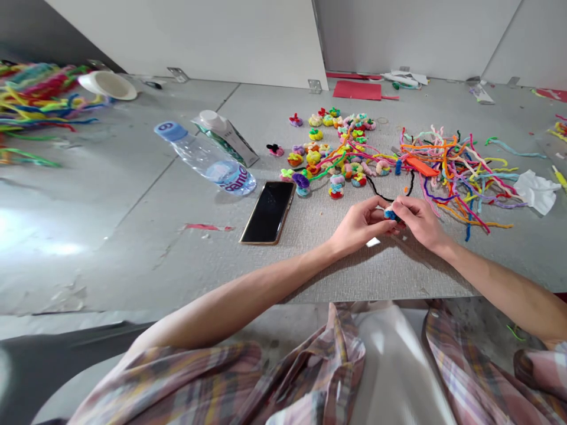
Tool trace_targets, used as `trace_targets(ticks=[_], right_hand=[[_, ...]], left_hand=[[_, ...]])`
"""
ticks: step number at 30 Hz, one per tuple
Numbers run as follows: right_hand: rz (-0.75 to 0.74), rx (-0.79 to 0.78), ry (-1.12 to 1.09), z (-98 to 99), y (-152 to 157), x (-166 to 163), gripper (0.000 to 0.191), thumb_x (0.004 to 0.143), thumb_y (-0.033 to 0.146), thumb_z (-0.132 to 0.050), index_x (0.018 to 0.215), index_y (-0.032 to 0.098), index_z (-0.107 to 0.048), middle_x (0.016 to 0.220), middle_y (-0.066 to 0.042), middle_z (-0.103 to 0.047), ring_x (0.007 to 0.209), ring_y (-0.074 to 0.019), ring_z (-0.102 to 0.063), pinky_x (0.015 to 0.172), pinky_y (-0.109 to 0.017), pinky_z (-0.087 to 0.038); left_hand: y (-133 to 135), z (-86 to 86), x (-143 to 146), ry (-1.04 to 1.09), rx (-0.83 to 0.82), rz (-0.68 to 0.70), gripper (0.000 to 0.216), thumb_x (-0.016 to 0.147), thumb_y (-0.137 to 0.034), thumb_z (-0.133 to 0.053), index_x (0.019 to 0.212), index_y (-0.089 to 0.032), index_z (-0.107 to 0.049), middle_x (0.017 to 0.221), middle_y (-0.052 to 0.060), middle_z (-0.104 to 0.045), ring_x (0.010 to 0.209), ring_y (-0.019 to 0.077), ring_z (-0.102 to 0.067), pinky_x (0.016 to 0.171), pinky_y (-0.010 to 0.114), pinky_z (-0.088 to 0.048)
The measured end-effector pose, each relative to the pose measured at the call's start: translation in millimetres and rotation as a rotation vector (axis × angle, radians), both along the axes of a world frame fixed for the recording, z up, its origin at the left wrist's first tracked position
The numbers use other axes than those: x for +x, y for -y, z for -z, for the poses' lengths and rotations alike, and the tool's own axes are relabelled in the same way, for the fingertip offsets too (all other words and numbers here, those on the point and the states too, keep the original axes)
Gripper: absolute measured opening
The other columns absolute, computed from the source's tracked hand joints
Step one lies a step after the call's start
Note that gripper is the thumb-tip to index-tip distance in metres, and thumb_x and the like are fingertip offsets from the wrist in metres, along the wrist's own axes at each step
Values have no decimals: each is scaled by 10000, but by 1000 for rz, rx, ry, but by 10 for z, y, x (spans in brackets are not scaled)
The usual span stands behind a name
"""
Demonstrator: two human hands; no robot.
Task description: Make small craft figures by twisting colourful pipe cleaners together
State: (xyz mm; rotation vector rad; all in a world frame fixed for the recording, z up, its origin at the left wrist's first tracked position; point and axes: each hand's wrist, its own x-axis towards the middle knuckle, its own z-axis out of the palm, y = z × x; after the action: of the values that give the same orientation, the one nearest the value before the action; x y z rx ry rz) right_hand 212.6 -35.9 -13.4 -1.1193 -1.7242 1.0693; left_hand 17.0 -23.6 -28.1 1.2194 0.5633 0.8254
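Between the fingertips of both hands is a small blue piece of fuzzy pipe cleaner (390,214), with a pale bit at its top; the fingers cover much of it. My left hand (361,225) grips it from the left side, and my right hand (420,221) pinches it from the right. A black pipe cleaner (380,193) curves on the table just beyond the fingers. Further back lies a cluster of small coloured pipe-cleaner figures (313,157). Loose pipe cleaners (460,171) in many colours are heaped behind my right hand, with an orange comb (422,166) among them.
Left of my hands lie a phone (268,212), a tilted-looking water bottle (206,159) and a carton (230,139). A white cup (108,85) lies near more pipe cleaners (39,112) at far left. A crumpled tissue (537,192) is at right, red paper (357,90) at the back.
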Motion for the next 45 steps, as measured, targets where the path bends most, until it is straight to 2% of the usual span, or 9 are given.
trace_targets(ticks=[4, 9, 14, 19, 22, 26, 29, 37, 45], right_hand=[[5, 4, 15, -3, -6, -9, 645, 998, 805, -581, 698, 239, -507, 633, 29, -497, 610, -144, -457, 582, -307, -347], [-11, -4, 22, 0, -11, -8, 655, 1002, 820, -558, 707, 236, -517, 634, 22, -529, 607, -144, -478, 580, -306, -359], [-29, -7, 3, -10, -24, 27, 655, 1042, 798, -491, 699, 240, -493, 629, 27, -477, 595, -145, -442, 585, -320, -349], [-31, -26, 40, -28, -26, 31, 483, 1025, 643, -624, 772, 233, -584, 646, 33, -533, 590, -139, -461, 579, -310, -336], [-26, -24, 40, -20, -41, 38, 406, 1017, 544, -632, 763, 231, -584, 658, 28, -560, 602, -138, -485, 586, -304, -349], [-7, -34, 8, -4, -62, 58, 361, 1017, 486, -622, 762, 235, -575, 621, 41, -513, 580, -134, -466, 579, -301, -346], [0, -38, 17, -17, -54, 55, 363, 1023, 484, -625, 763, 235, -581, 600, 46, -496, 561, -131, -458, 566, -297, -341], [-52, -109, -59, -66, -40, 36, 239, 909, 380, -697, 745, 217, -631, 635, 53, -576, 543, -107, -526, 541, -262, -386], [-61, -327, -235, 14, -28, 15, 132, 822, 271, -687, 748, 232, -585, 648, 64, -548, 540, -111, -541, 509, -251, -417]], left_hand=[[-12, -1, -18, -3, 1, 11, 382, 883, -392, -877, 1064, -173, -622, 898, 62, -841, 816, 194, -834, 787, 301, -671], [-25, -42, -37, -32, 22, -15, 392, 969, -529, -771, 1022, -160, -648, 850, 75, -828, 751, 184, -814, 748, 293, -662], [-46, -40, -32, -21, -2, -42, 371, 955, -507, -789, 1004, -169, -644, 814, 69, -823, 724, 188, -808, 732, 300, -667], [-59, -12, -26, -23, 23, -66, 323, 964, -460, -765, 965, -169, -626, 764, 48, -798, 687, 164, -786, 711, 272, -650], [-59, -7, -30, -35, 42, -58, 307, 961, -432, -754, 1059, -181, -607, 794, 33, -790, 706, 165, -786, 708, 274, -645], [-61, -4, -47, -109, 236, -97, 494, 864, -281, -830, 1281, -221, -573, 855, -21, -748, 765, 145, -751, 737, 257, -626], [-64, 6, -56, -200, 381, -170, 398, 865, -247, -820, 1212, -201, -629, 828, -31, -708, 737, 115, -695, 735, 233, -601], [-81, 70, -62, -215, 480, -161, 307, 906, -275, -784, 1176, -192, -662, 846, -2, -751, 732, 129, -728, 733, 251, -615], [-59, 44, -97, -332, 711, -190, 212, 948, -281, -749, 1134, -201, -684, 941, 9, -790, 791, 132, -753, 777, 257, -609]])
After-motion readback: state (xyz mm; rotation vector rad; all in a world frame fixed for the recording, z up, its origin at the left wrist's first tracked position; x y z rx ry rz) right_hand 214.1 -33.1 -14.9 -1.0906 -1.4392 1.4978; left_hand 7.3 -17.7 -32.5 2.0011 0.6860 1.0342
